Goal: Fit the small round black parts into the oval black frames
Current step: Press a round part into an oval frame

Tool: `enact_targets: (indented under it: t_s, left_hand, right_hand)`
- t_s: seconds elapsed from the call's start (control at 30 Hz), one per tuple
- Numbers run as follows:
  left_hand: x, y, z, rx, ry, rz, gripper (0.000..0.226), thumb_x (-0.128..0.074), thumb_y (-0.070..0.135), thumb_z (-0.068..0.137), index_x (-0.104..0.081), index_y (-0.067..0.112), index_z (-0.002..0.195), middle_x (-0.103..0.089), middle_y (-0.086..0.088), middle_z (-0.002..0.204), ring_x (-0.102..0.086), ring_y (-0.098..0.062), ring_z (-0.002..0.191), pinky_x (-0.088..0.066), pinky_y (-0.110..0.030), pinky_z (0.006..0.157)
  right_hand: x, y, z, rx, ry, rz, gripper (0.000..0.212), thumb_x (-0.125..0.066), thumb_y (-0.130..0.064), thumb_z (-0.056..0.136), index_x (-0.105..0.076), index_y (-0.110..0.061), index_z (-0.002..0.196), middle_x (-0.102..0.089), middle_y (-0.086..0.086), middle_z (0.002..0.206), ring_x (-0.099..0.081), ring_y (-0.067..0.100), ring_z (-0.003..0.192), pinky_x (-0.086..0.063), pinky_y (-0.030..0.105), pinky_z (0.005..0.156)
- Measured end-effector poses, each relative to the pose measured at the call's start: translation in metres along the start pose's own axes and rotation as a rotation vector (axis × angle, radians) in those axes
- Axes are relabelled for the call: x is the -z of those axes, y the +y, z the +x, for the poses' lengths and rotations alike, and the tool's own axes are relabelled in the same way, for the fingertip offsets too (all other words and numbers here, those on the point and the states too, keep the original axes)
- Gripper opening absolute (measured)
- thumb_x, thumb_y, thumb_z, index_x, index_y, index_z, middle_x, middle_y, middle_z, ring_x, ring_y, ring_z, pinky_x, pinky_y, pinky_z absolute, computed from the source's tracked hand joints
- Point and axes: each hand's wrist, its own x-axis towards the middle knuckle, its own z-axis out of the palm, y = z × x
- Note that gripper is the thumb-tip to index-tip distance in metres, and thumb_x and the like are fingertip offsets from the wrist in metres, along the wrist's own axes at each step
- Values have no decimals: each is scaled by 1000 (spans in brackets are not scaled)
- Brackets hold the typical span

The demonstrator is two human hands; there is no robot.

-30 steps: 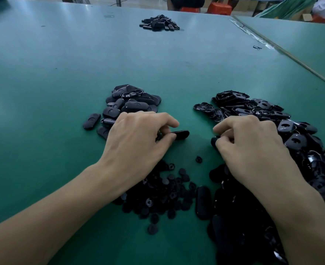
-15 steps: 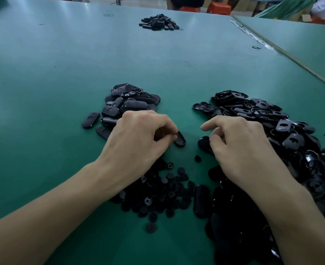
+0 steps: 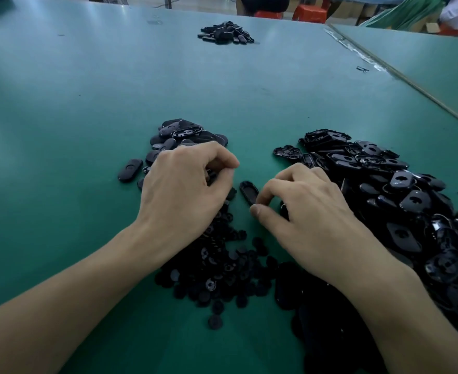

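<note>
Black oval frame (image 3: 249, 192) on the green table (image 3: 60, 130), pinched at its near end by the right hand (image 3: 311, 220). Just beside, left hand (image 3: 184, 193) curled tight; cannot tell round what. Small round parts (image 3: 222, 271) heaped between both wrists.

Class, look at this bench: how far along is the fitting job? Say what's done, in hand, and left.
Done: a small heap of seemingly filled frames lies beyond the left hand. In hand: the right hand pinches one frame; what the left's curled fingers hold is hidden. Left: a large pile of empty frames at right and many round parts near the wrists. Most remains.
</note>
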Motion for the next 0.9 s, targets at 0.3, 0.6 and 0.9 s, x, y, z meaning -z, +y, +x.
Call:
enact_targets:
  t_s: [0.3, 0.6, 0.9]
  left_hand:
    - [-2, -3, 0, -5, 8, 30, 13, -72, 21, 85, -75, 33, 88, -60, 20, 64, -54, -12, 67, -54, -42, 75]
    - [-3, -7, 1, 48, 11, -17, 10, -71, 26, 84, -74, 36, 84, -64, 21, 65, -54, -3, 56, -54, -31, 66]
    - [-3, -3, 1, 69, 15, -72, 7, -67, 33, 80, -73, 36, 82, -65, 25, 68, -55, -4, 57, -54, -31, 64]
  right_hand:
    - [10, 9, -1, -205, 116, -121, 35, -56, -34, 94, -60, -31, 129, -56, -2, 122, -44, 23, 118, -34, 40, 92]
    - [18, 12, -2, -223, 38, -103, 28, -60, -44, 90, -71, -31, 113, -65, -5, 111, -54, 24, 111, -44, 40, 95]
    - [19, 12, -3, -274, 62, 103, 19, -79, -40, 81, -73, -29, 95, -69, -7, 94, -64, 20, 94, -54, 41, 87]
